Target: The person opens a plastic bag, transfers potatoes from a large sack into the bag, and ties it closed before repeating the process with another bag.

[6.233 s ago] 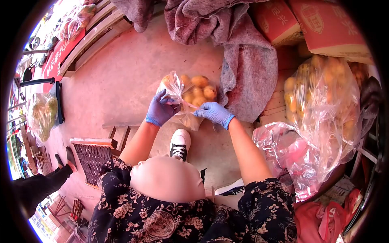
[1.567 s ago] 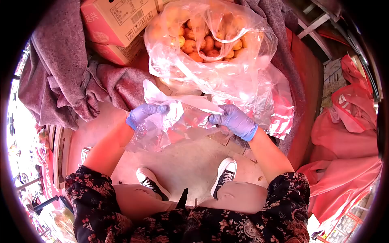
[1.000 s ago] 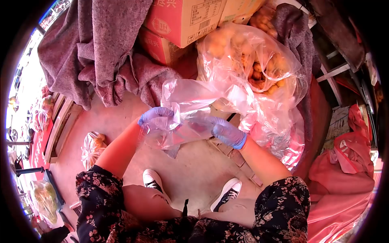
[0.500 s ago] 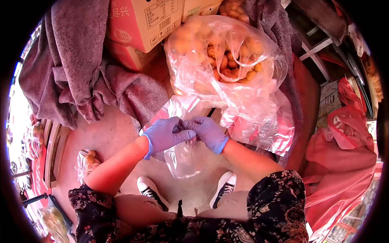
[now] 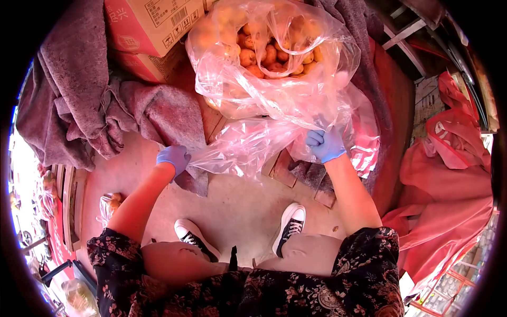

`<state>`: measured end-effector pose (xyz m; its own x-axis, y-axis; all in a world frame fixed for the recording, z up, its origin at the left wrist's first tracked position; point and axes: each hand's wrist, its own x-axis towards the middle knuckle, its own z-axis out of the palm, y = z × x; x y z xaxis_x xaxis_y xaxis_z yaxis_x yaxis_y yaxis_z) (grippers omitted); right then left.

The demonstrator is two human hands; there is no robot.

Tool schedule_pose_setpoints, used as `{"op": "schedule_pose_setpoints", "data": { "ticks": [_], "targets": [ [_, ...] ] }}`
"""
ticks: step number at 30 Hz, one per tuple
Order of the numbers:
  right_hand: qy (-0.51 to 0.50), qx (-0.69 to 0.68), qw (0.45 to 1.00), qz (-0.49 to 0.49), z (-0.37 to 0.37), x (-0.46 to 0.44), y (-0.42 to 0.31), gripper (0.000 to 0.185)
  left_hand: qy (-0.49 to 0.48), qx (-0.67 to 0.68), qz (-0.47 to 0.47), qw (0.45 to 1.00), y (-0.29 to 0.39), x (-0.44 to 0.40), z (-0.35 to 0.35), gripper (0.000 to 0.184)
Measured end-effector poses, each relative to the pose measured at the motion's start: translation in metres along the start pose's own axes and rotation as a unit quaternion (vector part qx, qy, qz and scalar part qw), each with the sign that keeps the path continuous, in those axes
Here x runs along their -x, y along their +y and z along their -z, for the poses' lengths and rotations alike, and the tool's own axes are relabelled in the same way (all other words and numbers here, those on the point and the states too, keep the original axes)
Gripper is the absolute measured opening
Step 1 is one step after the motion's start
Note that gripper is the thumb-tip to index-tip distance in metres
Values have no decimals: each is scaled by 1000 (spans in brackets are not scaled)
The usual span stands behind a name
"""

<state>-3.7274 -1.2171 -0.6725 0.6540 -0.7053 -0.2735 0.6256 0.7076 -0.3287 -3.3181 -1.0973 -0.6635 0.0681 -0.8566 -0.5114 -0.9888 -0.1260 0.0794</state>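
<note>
A clear plastic bag [image 5: 248, 145] is stretched sideways in front of me. My left hand [image 5: 174, 158], in a blue-purple glove, is closed on its left end. My right hand [image 5: 326, 146], gloved alike, makes a fist round the bag's other end, close to the front of a big clear sack. That sack [image 5: 227, 87] stands just beyond, its mouth partly open. Inside it lie several round orange-brown pieces of produce [image 5: 272, 53], whose exact kind I cannot make out. Folds of film overlap near my right hand, so the bag's edge there is hard to separate from the sack.
Cardboard boxes [image 5: 153, 26] are stacked at the back left, beside a draped grey-purple blanket [image 5: 79, 84]. Red cloth [image 5: 443, 179] hangs at the right. A small bag of produce [image 5: 110, 203] rests on the floor at the left. My shoes [image 5: 291, 224] are below.
My hands were together at the middle, fingers pinching the bag. They have moved apart, left hand leftward, right hand right and forward, pulling the bag out wide. The view has shifted slightly.
</note>
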Motion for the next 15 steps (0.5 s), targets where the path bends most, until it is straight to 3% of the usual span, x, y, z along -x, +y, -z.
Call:
{"op": "schedule_pose_setpoints", "data": {
  "ticks": [1, 3, 4, 7, 10, 13, 15],
  "targets": [
    [8, 50, 999, -14, -18, 6, 0, 14, -26, -8, 22, 999, 4, 2, 12, 33],
    [153, 179, 971, 44, -59, 7, 18, 11, -48, 8, -5, 999, 24, 14, 44, 52],
    [223, 240, 942, 71, -73, 5, 27, 12, 23, 50, -74, 996, 37, 23, 56, 61],
    [142, 255, 956, -25, -86, 2, 37, 25, 228, 138, -304, 915, 80, 32, 62, 79],
    [22, 273, 962, -14, -96, -3, 54, 20, 273, 69, -265, 922, 120, 38, 62, 74],
    [20, 335, 941, -46, -95, -7, 61, 15, 387, -8, -251, 887, 126, 26, 62, 55],
    [0, 328, 942, -74, -110, 0, 57, 15, 234, 27, -243, 941, 116, 10, 57, 41]
  ]
}}
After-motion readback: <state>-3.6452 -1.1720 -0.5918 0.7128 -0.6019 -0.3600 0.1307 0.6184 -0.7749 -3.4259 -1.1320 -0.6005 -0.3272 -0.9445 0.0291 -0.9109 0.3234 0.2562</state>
